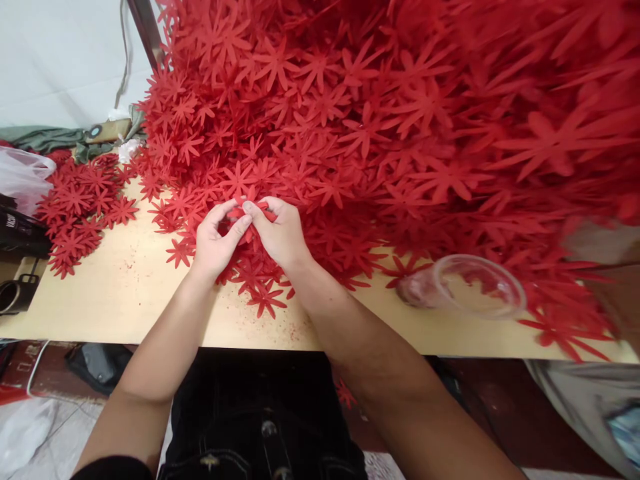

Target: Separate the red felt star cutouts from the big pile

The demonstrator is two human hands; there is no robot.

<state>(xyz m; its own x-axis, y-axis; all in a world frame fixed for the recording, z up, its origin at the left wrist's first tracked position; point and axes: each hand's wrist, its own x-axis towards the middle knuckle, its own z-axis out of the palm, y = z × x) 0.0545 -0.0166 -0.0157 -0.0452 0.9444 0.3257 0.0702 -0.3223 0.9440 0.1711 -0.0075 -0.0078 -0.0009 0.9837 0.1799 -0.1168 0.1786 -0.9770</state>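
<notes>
A huge heap of red flower-shaped cutouts (pixel 380 120) covers the back and right of a pale wooden table (pixel 125 293). My left hand (pixel 215 240) and my right hand (pixel 280 233) meet at the heap's front edge, fingertips pinched together on one red flower cutout (pixel 241 212) held between them. Loose cutouts (pixel 265 297) lie on the table under my wrists.
A smaller pile of red cutouts (pixel 80 207) lies at the table's left. A clear plastic cup (pixel 465 287) lies on its side at the right front. A plastic bag (pixel 23 177) and dark objects (pixel 17 233) sit at the far left. Green cloth (pixel 55 139) lies behind.
</notes>
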